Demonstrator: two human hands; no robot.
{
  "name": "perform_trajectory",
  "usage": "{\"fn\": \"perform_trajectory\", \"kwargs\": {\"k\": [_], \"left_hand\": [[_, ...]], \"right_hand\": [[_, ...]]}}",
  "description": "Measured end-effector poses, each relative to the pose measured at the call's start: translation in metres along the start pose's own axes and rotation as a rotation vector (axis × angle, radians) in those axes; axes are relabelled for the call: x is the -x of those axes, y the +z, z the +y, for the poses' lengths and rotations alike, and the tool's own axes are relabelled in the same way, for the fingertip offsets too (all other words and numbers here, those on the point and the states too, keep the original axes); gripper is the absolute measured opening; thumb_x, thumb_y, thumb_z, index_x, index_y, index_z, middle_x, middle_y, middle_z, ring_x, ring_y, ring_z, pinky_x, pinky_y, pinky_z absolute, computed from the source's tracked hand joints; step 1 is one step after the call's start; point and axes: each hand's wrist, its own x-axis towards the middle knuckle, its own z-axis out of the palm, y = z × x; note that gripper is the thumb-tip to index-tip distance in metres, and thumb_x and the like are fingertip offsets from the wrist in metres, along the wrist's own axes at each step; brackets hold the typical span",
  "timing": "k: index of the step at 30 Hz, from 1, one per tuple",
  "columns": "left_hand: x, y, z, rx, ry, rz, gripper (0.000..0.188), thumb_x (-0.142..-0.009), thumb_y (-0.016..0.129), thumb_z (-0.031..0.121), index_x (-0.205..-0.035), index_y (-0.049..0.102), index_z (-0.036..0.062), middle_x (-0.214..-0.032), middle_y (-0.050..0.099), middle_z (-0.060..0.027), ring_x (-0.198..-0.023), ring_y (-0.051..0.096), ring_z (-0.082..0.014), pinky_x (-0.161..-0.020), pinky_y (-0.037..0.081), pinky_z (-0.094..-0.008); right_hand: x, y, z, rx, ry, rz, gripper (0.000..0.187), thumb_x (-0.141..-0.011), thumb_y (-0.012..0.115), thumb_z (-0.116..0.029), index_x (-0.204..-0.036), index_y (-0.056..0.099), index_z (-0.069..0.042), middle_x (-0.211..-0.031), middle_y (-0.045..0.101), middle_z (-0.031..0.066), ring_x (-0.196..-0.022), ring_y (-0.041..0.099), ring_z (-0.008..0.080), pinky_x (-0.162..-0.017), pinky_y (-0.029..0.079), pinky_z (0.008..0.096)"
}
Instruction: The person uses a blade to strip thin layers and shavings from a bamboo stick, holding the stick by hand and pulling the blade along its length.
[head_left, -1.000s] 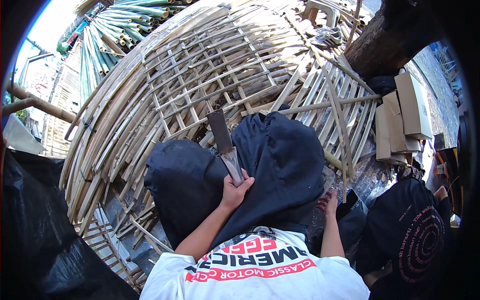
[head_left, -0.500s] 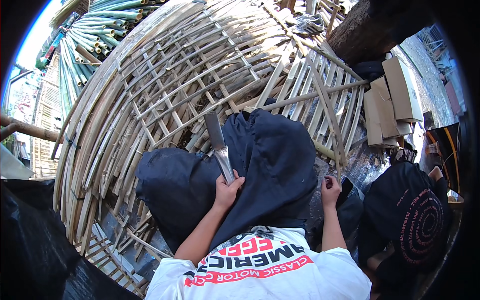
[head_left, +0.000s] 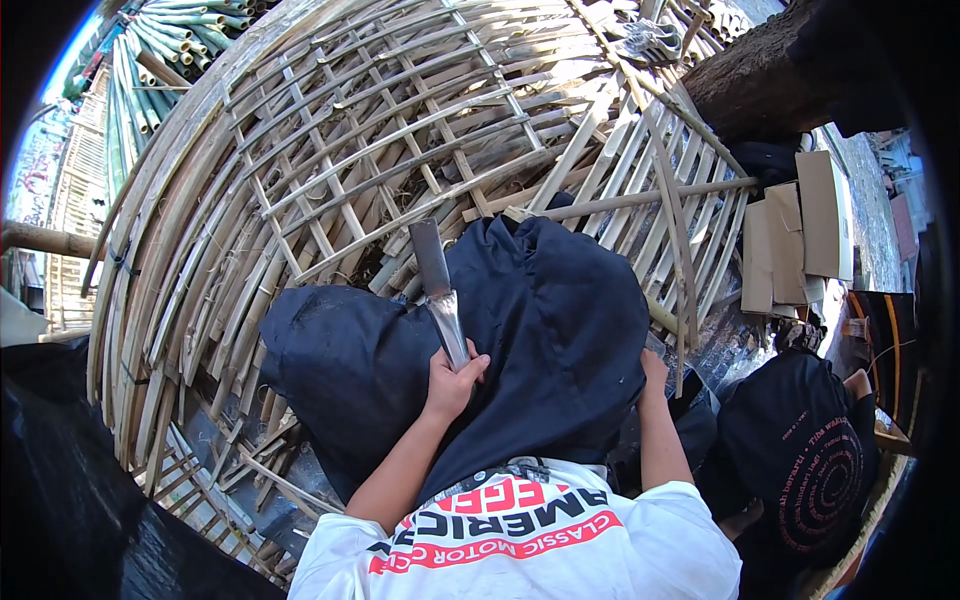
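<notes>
My left hand (head_left: 456, 378) is closed around the silvery handle of a broad-bladed knife (head_left: 430, 258). The dark blade points away from me, slanting slightly left above my knees. Dark blue cloth (head_left: 540, 320) covers my legs and lies under the knife. My right hand (head_left: 653, 370) is low beside my right knee, where the cloth partly hides it, and its fingers cannot be made out. Just right of that hand, the lower end of a long curved bamboo strip (head_left: 680, 300) hangs down.
A bamboo lattice (head_left: 370, 140) lies over a large heap of split strips (head_left: 180, 290) ahead and left. Light slats (head_left: 640, 170) fan out at the right, near a tree trunk (head_left: 760, 85) and cardboard boxes (head_left: 795, 235). Another person in a black shirt (head_left: 800, 440) sits close at my right.
My right hand has moved slightly up and left, partly behind my knee; its curled fingers showed before. The left hand and knife stay nearly still. The view has shifted a little.
</notes>
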Motion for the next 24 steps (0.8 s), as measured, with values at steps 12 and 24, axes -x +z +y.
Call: {"fn": "perform_trajectory", "kwargs": {"k": [12, 24], "left_hand": [[-0.008, -0.007, -0.001, 0.056, -0.022, 0.015, 0.016, -0.084, 0.069, 0.002, -0.086, 0.053, 0.0058, -0.069, 0.057, -0.0019, -0.059, 0.055, -0.0095, -0.056, 0.045, -0.0251], [-0.011, -0.009, 0.001, 0.032, -0.032, 0.022, 0.016, -0.084, 0.069, 0.003, -0.084, 0.053, 0.0063, -0.069, 0.058, -0.0018, -0.059, 0.055, -0.0095, -0.057, 0.044, -0.0250]], "right_hand": [[-0.021, 0.022, 0.020, 0.004, 0.035, -0.025, 0.026, -0.086, 0.055, -0.025, -0.087, 0.067, -0.002, -0.088, 0.068, 0.0219, -0.085, 0.067, 0.0415, -0.072, 0.054, 0.0509], [-0.016, 0.000, 0.005, -0.059, 0.077, -0.096, 0.025, -0.088, 0.054, -0.023, -0.093, 0.067, -0.003, -0.096, 0.067, 0.0242, -0.093, 0.066, 0.0427, -0.076, 0.053, 0.0527]]}}
